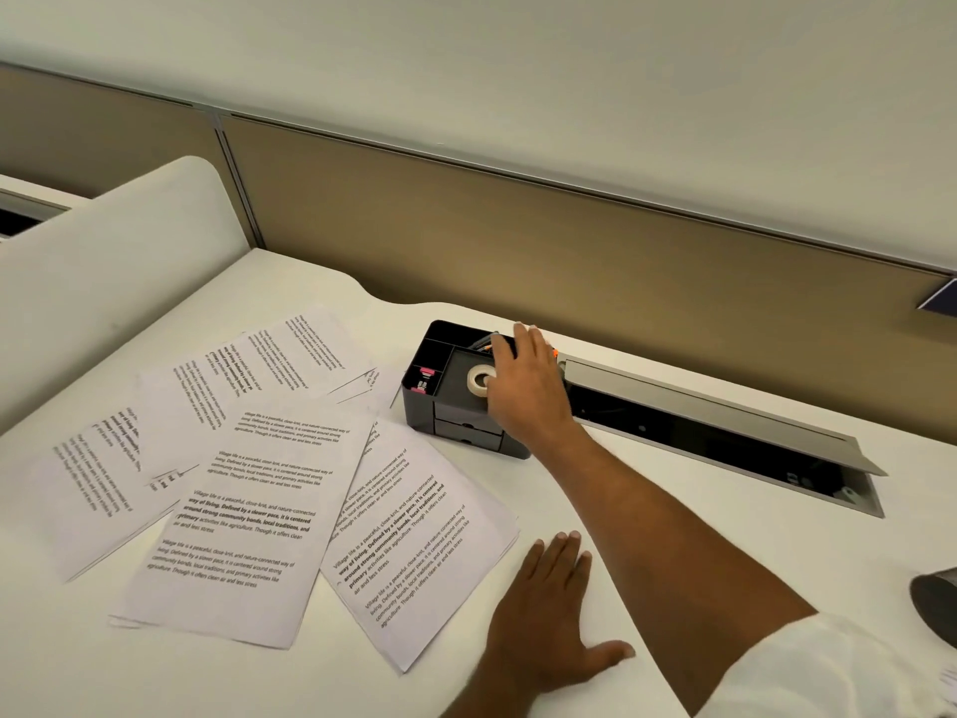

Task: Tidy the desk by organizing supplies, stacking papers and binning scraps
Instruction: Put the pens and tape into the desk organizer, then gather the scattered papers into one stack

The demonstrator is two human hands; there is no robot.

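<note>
Several printed sheets [248, 489] lie fanned and overlapping across the left half of the white desk [673, 536]. A black desk organizer [455, 422] stands behind them, with small drawers in front and pink clips [424, 379] in a left compartment. A white tape roll [480, 379] lies in its middle tray. My right hand [525, 391] reaches over the organizer's right side with fingers extended and apart, its edge against the tape roll; it hides most of the pens there. My left hand [544, 614] rests flat on the desk, fingers spread, beside the nearest sheet's corner.
An open cable trough with a raised grey lid [725, 422] runs along the desk right of the organizer. A beige partition [569, 241] backs the desk, and a white curved divider [103, 272] stands at the left. A dark object [937, 603] shows at the right edge.
</note>
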